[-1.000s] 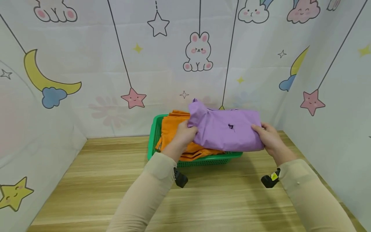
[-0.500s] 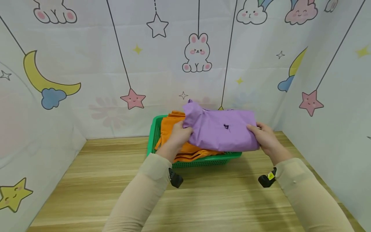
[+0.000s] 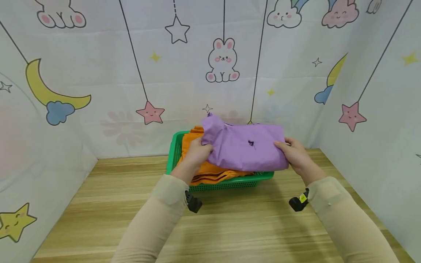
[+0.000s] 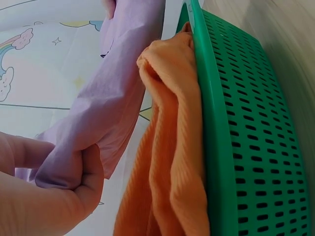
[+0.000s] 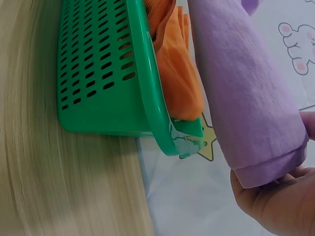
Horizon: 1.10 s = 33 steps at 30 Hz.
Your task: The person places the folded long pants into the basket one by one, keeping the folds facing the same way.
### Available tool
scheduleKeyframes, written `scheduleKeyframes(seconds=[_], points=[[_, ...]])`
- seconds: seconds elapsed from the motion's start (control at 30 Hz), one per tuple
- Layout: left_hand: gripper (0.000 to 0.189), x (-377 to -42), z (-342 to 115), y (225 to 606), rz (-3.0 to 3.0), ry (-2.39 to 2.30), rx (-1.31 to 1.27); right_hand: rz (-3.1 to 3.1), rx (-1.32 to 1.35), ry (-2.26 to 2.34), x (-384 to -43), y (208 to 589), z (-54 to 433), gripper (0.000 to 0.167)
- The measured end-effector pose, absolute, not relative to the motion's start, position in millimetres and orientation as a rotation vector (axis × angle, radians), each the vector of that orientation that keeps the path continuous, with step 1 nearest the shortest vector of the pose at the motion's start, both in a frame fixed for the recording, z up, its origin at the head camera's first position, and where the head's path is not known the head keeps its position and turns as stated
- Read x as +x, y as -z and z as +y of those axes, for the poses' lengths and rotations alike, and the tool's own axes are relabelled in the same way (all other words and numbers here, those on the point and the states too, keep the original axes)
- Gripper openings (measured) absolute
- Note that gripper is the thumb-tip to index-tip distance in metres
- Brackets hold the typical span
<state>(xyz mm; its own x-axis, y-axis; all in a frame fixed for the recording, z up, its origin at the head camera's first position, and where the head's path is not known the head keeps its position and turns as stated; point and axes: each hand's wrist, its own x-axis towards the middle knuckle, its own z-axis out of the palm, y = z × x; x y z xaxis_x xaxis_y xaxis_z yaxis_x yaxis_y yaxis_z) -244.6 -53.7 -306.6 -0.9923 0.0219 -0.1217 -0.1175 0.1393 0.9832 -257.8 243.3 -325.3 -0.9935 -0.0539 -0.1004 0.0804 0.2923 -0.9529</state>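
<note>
A folded purple garment [image 3: 241, 149] with a small dark mark on its front is held above the green basket [image 3: 227, 186]. My left hand [image 3: 194, 154] pinches its left end, where the fabric [image 4: 93, 110] bunches between thumb and fingers. At the other end my right hand [image 3: 296, 156] grips the folded edge, thumb on top and fingers beneath; the purple roll [image 5: 251, 98] looks thick there. Orange folded clothing [image 3: 210, 178] lies in the basket, partly hidden by the purple garment. In both wrist views the purple fabric hangs apart from the orange clothing [image 4: 170, 123].
The basket has perforated walls and stands at the back of a wooden table [image 3: 236, 230], close to the white cartoon-printed backdrop [image 3: 184, 87]. Side panels of the same print flank the table. A small black device [image 3: 193, 202] sits on each wrist.
Both hands have carried the purple garment a little to the left, so it covers more of the orange clothing. Basket and orange clothing stay put; the head view shifts slightly.
</note>
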Motion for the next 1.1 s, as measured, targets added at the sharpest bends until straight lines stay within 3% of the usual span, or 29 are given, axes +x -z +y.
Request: scheduleKeyframes(seconds=[1.1], points=[[0.057,-248.0,-79.4,311.4,2.346,-1.97,-0.099,2.392,-0.023,1.764,-265.5,320.3,221.4,0.066]])
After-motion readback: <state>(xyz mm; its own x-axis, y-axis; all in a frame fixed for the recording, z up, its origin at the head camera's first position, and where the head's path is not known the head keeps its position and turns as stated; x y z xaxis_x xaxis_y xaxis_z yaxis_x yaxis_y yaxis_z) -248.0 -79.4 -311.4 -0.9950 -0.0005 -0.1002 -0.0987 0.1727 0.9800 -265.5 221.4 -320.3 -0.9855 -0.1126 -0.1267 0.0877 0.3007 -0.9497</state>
